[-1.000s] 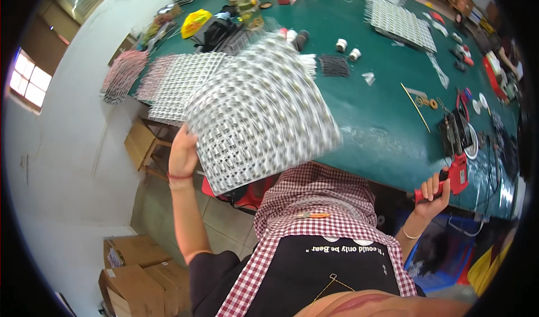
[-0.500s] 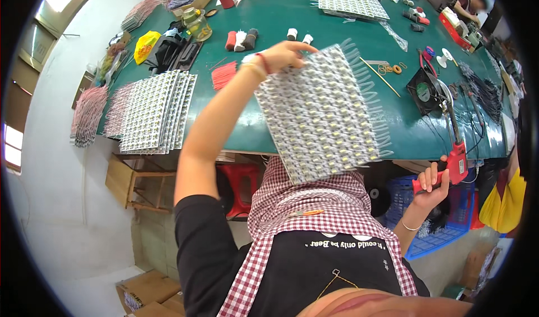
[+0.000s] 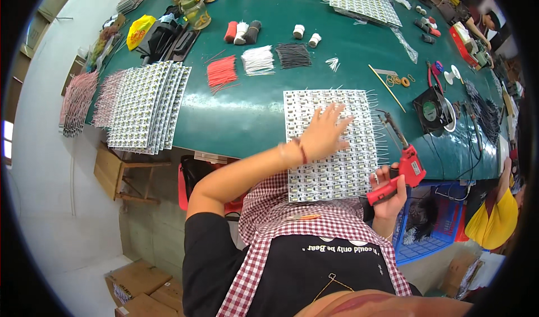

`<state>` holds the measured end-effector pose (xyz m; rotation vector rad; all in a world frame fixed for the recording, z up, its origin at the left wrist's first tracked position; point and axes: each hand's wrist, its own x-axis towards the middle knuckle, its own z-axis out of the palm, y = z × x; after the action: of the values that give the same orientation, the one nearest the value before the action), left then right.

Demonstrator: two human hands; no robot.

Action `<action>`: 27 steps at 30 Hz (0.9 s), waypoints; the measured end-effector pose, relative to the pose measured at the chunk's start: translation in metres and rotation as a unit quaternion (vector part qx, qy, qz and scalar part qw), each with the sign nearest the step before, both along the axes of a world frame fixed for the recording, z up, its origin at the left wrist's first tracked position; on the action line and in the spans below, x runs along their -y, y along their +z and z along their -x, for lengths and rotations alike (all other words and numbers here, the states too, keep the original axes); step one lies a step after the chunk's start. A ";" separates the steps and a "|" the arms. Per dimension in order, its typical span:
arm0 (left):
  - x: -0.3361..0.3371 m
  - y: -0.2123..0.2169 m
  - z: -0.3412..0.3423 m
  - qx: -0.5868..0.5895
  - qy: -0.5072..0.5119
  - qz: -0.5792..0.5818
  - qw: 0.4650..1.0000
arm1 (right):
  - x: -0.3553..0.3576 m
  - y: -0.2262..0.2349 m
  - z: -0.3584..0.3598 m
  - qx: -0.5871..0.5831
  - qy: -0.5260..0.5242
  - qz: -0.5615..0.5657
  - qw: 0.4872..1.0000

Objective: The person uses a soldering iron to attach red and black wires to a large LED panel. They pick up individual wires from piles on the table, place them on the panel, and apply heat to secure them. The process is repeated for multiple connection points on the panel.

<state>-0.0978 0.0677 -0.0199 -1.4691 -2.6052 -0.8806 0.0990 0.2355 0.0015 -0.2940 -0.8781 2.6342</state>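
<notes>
Panel (image 3: pixel 331 148), a white sheet of small circuit boards with thin wire leads bristling from its right and top edges, lies flat on the green counter (image 3: pixel 247 120) at its near edge, partly overhanging toward the person. Left hand (image 3: pixel 323 134) rests on the panel's middle with the fingers spread and the palm pressed down, a thin band at the wrist. Right hand (image 3: pixel 387 191) is closed around the red grip of a soldering gun (image 3: pixel 401 168), just off the panel's lower right corner; the gun's dark tip points up along the panel's right edge, beside the leads. To the left on the counter sits a fanned stack of like panels (image 3: pixel 149 106), with more stacks (image 3: pixel 76 104) beyond it at the counter's end. Behind the panel lie bundles of cut wire: red (image 3: pixel 222 73), white (image 3: pixel 258 59) and black (image 3: pixel 293 55). A small black fan (image 3: pixel 432 109) stands to the right, near a thin stick (image 3: pixel 383 80) and a few rubber bands. Another panel stack (image 3: pixel 362 0) lies at the far side. A yellow bag (image 3: pixel 140 30) sits at the far left. Another person in yellow (image 3: pixel 497 216) is at the right rim.
</notes>
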 end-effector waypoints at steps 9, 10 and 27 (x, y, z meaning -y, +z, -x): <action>0.014 -0.012 -0.046 -0.059 0.041 0.049 0.996 | -0.025 -0.024 0.047 -0.016 0.078 0.025 0.997; 0.009 -0.011 -0.043 -0.063 0.049 0.049 0.996 | -0.028 -0.022 0.053 -0.019 0.082 0.030 0.996; 0.017 -0.033 0.189 -0.240 0.235 0.050 0.941 | -0.035 -0.017 0.067 -0.021 0.051 0.072 0.996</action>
<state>-0.2866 0.0507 -0.0526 -0.8571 -2.4659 -0.2932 0.0319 0.2704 -0.0160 -0.2349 -0.7072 2.7936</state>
